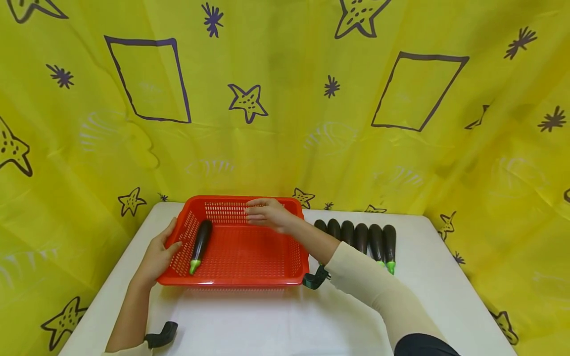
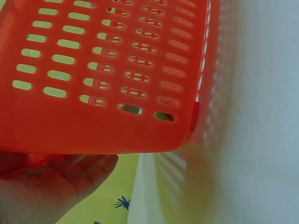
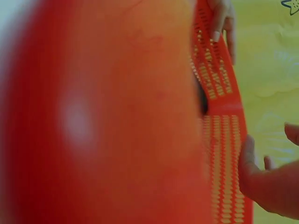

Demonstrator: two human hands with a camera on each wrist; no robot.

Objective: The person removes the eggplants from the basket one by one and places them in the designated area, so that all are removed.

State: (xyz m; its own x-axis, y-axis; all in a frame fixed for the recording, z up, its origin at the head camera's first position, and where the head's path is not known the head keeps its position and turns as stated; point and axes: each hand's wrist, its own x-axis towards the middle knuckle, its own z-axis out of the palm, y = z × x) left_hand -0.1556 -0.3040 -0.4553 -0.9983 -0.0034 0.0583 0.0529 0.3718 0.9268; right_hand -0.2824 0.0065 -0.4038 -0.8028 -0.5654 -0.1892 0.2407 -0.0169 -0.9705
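Note:
A red plastic basket (image 1: pixel 249 282) with slotted walls stands on the white table. At its left end my left hand (image 1: pixel 158 254) grips the rim, the thumb over the inner side; the left wrist view shows this hand (image 2: pixel 51 186) beside the outer wall. Inside the basket, along the left wall, lies one dark eggplant (image 1: pixel 202 242) with its green stem end toward me. My right hand (image 1: pixel 269 215) hovers over the basket's far right part, its fingers extended and holding nothing. Several more eggplants (image 1: pixel 376 242) lie in a row on the table right of the basket, partly hidden by my right forearm.
The white table (image 1: pixel 427 277) extends around the basket. A yellow curtain (image 1: pixel 285 148) with drawn stars hangs behind and at both sides. Black wrist cameras sit at the left wrist (image 1: pixel 162 335) and at the right wrist (image 1: pixel 315 278), close to the basket's near right corner.

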